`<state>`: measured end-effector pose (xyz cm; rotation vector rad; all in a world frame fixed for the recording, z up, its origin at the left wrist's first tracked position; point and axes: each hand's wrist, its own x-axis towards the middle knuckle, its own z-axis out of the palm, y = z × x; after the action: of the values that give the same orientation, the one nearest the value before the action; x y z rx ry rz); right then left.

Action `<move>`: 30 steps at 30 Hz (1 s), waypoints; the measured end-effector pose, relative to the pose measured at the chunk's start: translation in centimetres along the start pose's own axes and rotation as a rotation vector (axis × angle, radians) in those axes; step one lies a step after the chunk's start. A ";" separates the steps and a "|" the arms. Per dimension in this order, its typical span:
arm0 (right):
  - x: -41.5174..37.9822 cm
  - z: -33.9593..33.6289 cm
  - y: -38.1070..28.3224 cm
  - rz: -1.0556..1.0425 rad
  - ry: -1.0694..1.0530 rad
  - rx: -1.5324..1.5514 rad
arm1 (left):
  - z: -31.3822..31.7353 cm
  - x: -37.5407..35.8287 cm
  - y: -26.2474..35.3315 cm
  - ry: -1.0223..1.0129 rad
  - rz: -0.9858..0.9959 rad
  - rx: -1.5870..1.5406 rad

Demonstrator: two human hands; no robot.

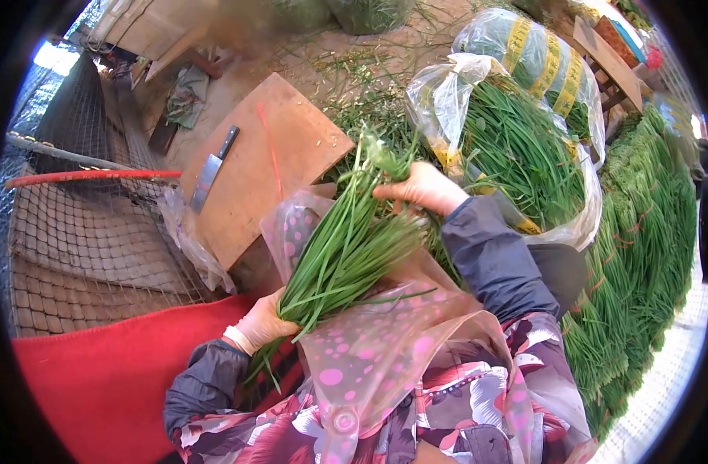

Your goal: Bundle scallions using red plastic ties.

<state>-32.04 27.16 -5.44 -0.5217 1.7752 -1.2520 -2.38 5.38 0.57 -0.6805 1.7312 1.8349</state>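
Note:
A loose bunch of garlic chives [346, 247] lies slantwise across my lap, over a pink-spotted clear plastic apron [385, 348]. My left hand [263, 323], in a thin pale glove, is closed around the lower end of the bunch. At the upper end, my right hand [424, 189] has its fingers closed on the stems; part of its grip is hidden by the greens. A few leaves stick out sideways below the bunch. Ahead to the left, a cleaver [215, 170] with a black handle rests on a wooden board [292, 147], beside a thin red strip [270, 151].
To the right, an open plastic bag [454, 100] with yellow tape holds more chives. Beyond it, several tied bundles [640, 255] form a long pile. Red cloth [114, 379] and netting [99, 247] lie at left. Trimmings [369, 85] litter the ground.

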 end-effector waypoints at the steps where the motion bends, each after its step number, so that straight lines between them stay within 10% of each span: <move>1: 0.5 0.2 0.4 0.013 0.017 -0.161 | 0.0 0.0 -0.2 0.002 0.002 -0.002; 8: -0.4 2.2 0.1 -0.008 0.085 0.234 | 0.1 0.0 -0.1 -0.023 -0.011 -0.030; 11: 1.7 -2.7 4.3 -0.133 0.579 0.269 | 0.0 -0.3 -0.2 -0.028 -0.012 -0.057; 19: -2.1 -15.2 2.8 -0.210 1.076 0.466 | 0.1 -0.7 -0.3 -0.021 -0.013 -0.080; 25: -3.1 -3.4 -5.4 0.094 -0.102 -0.219 | 0.7 -0.3 -0.1 0.004 -0.036 -0.029; 30: -0.5 0.4 -4.4 -0.035 -0.180 -0.526 | 0.3 -0.3 -1.3 0.078 0.058 0.279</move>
<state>-32.03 25.58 -1.32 -0.9330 1.9407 -0.7206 -1.28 5.77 -0.13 -0.5993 2.0273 1.5789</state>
